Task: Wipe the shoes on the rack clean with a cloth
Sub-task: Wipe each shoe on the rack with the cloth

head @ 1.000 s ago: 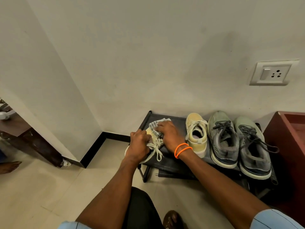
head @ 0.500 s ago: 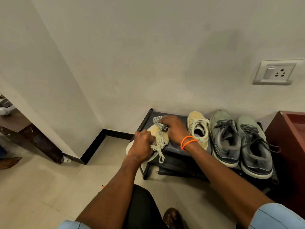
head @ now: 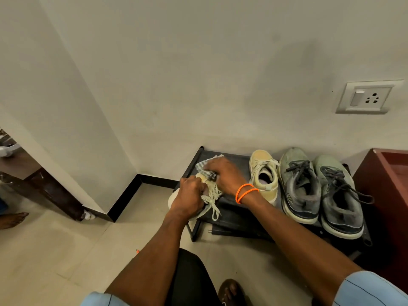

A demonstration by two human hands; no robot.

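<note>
A cream sneaker [head: 210,195] with loose pale laces sits at the left end of the low black shoe rack [head: 234,161], its heel hanging over the rack's edge. My left hand [head: 189,195] grips this sneaker at its heel end. My right hand [head: 223,173], with orange bands on the wrist, presses a grey checked cloth [head: 203,166] onto the sneaker's toe. Its cream partner [head: 263,173] stands to the right. Two grey-green running shoes [head: 300,184] [head: 337,195] with dark laces fill the rack's right end.
A reddish-brown wooden cabinet [head: 384,184] stands against the rack's right side. A wall socket [head: 366,97] is above the shoes. Dark wooden furniture [head: 44,191] and another person's bare foot [head: 13,218] are at the far left. My sandalled foot [head: 229,290] rests on the tiled floor.
My right hand has slid the cloth away from the laces toward the sneaker's toe. My left hand keeps its hold on the sneaker.
</note>
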